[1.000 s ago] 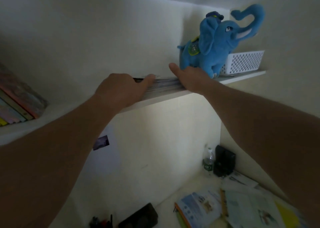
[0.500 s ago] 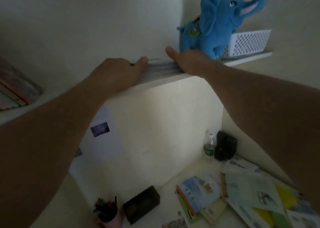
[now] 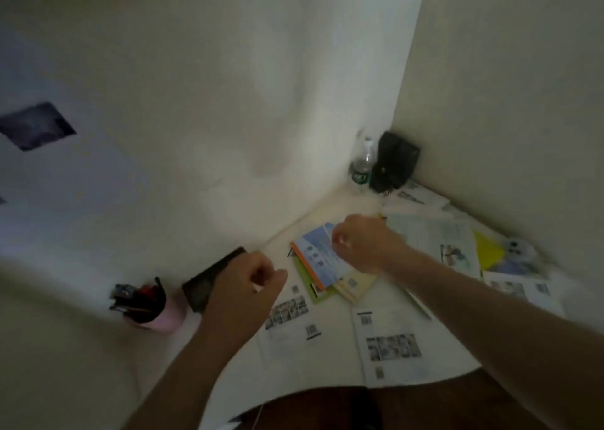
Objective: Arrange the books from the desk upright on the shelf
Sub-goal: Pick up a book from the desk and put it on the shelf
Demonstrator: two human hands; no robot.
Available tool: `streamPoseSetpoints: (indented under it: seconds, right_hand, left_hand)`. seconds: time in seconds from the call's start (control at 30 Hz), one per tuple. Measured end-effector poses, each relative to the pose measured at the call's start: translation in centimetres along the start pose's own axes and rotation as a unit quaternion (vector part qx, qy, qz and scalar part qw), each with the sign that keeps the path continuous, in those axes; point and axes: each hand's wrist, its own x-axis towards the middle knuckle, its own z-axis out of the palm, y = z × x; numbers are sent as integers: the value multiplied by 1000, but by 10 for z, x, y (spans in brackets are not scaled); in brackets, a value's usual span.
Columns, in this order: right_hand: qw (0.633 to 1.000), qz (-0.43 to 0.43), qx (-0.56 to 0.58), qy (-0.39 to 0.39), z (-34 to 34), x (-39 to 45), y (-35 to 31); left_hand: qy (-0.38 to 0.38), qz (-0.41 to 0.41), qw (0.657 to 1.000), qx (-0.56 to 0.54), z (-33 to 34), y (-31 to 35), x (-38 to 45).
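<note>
Both our hands sit over the white desk (image 3: 330, 357), fingers loosely curled, holding nothing. Left hand (image 3: 248, 286) hangs above a flat black case (image 3: 209, 276); right hand (image 3: 362, 243) hovers over the stack of books (image 3: 323, 266), whether it touches we can't tell. Stack: thin glossy softcovers, blue cover with orange spine on top, green and cream ones under it, lying flat mid-desk. More flat books and printed sheets (image 3: 389, 348) spread right and near; frame is motion-blurred, print unreadable. Far corner: clear plastic bottle (image 3: 362, 165) just beside a black box-shaped thing (image 3: 394, 161). Left: pink round pen cup (image 3: 147, 302). Shelf out of view.
</note>
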Motion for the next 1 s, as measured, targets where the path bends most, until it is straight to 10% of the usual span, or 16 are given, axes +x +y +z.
streamPoseSetpoints:
  seconds: [0.2,0.47,0.83,1.0]
  right_hand:
    - [983,26,-65,-170,159,-12,111]
    - [981,21,37,-188,218,-35,149]
    - [975,14,-35,-218,177,-9,143]
    - [975,94,159,-126,155,23,137]
  left_hand:
    - [-261,-48,964,35,153,-83,6]
    - [-287,-31,929,231,269,-98,112]
    - [-330,103,820,455,272,-67,141]
    - [-373,-50,855,356,208,-20,114]
